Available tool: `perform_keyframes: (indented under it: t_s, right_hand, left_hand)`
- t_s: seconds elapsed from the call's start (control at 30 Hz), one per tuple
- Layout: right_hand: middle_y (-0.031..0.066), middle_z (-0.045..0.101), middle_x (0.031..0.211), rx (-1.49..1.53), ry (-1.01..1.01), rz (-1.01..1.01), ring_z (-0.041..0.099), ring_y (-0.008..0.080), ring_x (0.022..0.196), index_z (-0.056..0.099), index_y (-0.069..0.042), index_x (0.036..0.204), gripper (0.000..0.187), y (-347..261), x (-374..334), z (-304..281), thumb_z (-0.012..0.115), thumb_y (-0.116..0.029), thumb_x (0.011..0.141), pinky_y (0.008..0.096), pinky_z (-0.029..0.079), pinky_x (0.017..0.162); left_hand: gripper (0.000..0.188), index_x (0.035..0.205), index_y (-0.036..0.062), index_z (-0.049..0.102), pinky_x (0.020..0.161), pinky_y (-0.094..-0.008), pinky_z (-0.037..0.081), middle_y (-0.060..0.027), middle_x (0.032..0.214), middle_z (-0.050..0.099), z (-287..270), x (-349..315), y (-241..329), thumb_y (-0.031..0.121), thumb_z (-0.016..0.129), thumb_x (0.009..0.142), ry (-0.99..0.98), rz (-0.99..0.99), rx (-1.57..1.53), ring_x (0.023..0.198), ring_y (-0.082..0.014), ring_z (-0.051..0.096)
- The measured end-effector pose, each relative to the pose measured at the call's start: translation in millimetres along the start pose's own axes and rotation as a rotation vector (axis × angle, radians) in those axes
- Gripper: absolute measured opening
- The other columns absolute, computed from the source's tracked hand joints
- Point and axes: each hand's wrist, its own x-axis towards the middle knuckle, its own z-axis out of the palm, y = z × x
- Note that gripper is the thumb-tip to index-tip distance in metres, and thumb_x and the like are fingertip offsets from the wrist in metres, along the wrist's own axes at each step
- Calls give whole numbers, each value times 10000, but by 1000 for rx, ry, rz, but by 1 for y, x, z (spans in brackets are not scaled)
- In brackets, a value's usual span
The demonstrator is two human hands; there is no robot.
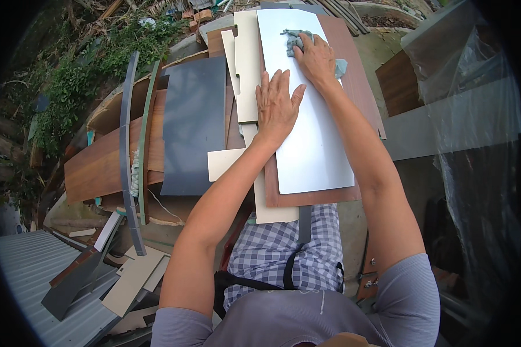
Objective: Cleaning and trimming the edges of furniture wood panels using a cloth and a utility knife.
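A long white glossy panel (314, 139) lies flat in front of me on top of a reddish-brown board (353, 69). Near its far end, my right hand (316, 61) presses a crumpled grey-green rag (295, 41) against the white surface, fingers bent over the cloth. My left hand (278, 104) rests flat along the panel's left edge, its fingers stretched out and holding nothing. Just right of my right hand, a small pale blue piece (341, 68) shows at the panel's edge; I cannot tell what it is. Cream-coloured boards (247, 63) stick out from beneath on the left.
Left of the stack lie a dark grey panel (194, 124), wood-grain boards (95, 162) and narrow curved strips (127, 150). Board offcuts (134, 277) rest on corrugated metal sheeting (20, 260) at lower left. Clear plastic sheeting (469, 127) drapes over boards at right. Green plants (69, 98) grow at far left.
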Motion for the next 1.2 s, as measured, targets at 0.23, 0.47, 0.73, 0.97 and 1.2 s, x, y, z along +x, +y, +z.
perform_keyframes:
  t_s: [0.23,0.47,0.73,0.97,1.2]
  right_hand:
    - [156,545,1215,0,1,61,491,330,1160,564,-154,1242,439,9,30,18,579,-353,851,489,355,971]
    - [171,544,1229,-48,-9,56,505,340,1158,544,-155,1257,445,15,45,26,546,-375,871,475,390,947]
    - [166,542,1212,-15,30,98,489,343,1158,568,-154,1234,449,24,52,36,565,-378,845,504,348,965]
    - [159,550,1184,-12,35,133,493,352,1147,563,-151,1204,428,20,54,37,571,-376,841,517,335,965]
    - [139,545,1200,-60,63,136,475,340,1167,559,-150,1210,431,18,49,34,580,-375,843,518,309,995]
  left_hand:
    - [595,1315,24,451,1095,-494,193,-187,1350,453,0,-1,0,494,386,955,-12,-6,-12,1350,-393,260]
    - [559,1306,19,455,1095,-494,195,-186,1345,457,-2,1,0,452,422,953,-14,1,15,1348,-396,261]
    - [546,1299,17,461,1086,-497,212,-184,1339,464,0,0,0,437,439,950,-16,5,24,1341,-406,266]
    - [526,1293,13,467,1086,-480,222,-187,1329,472,-1,-1,-1,407,468,944,-6,16,37,1338,-402,273]
    - [525,1301,12,457,1092,-465,224,-187,1328,472,0,1,0,396,474,943,2,18,34,1339,-391,274]
